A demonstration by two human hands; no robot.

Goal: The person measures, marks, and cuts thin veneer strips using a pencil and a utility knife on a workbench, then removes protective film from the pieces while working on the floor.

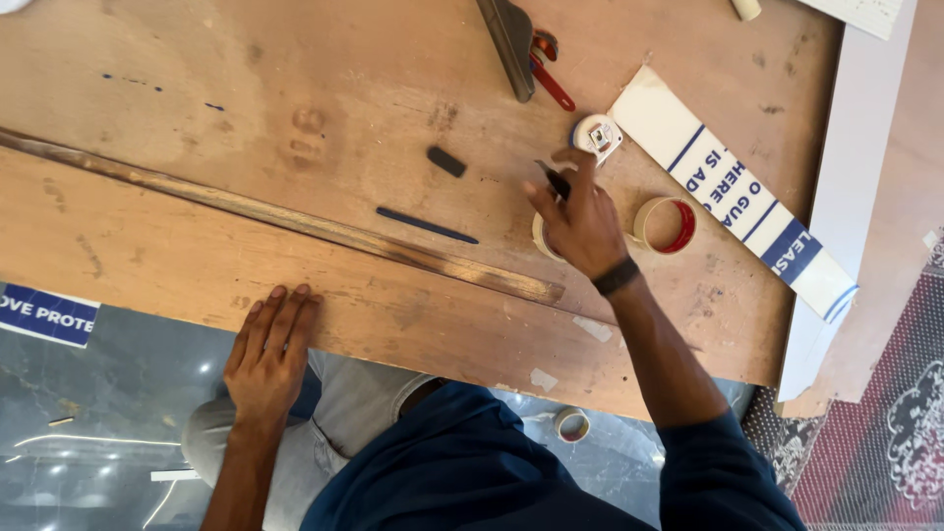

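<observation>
Left hand (267, 356) flat on worn plywood board (197, 256), right hand (580, 221) pinching dark pen (557, 181)

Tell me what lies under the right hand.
Under the right hand sits a cream tape roll, only its left edge showing; the rest is covered. The fingers hold a dark pen-like tool. All rest on the wooden board.

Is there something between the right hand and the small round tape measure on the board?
Nothing visible stands between them. The right hand, holding a dark pen-like tool, has its fingertips right beside the round tape measure. The tape rolls lie to the side of the hand, not in that gap.
</observation>
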